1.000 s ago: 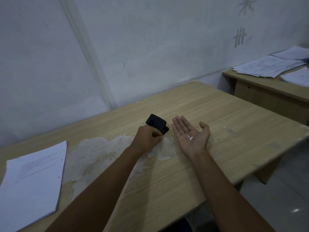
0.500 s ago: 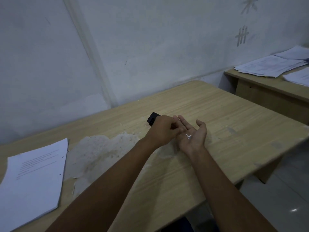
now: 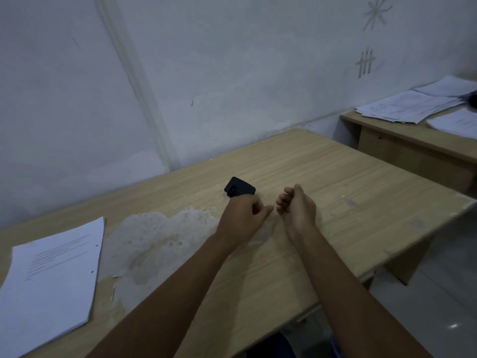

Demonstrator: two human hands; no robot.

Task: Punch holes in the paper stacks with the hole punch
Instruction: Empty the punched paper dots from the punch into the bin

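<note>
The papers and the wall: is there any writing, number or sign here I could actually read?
No word can be read.
Paper stack on the desk: printed lines, too blurred to read.
Papers on the far desk: print too small to read.
Wall: a tally-like mark of upright strokes crossed by bars, and above it a star-like mark; neither is a letter or number.
Hole punch: no label visible.

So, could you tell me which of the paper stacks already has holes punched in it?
The paper stack at the desk's left end: two punched holes show along its right edge. No holes are visible in the papers on the far desk.
</note>
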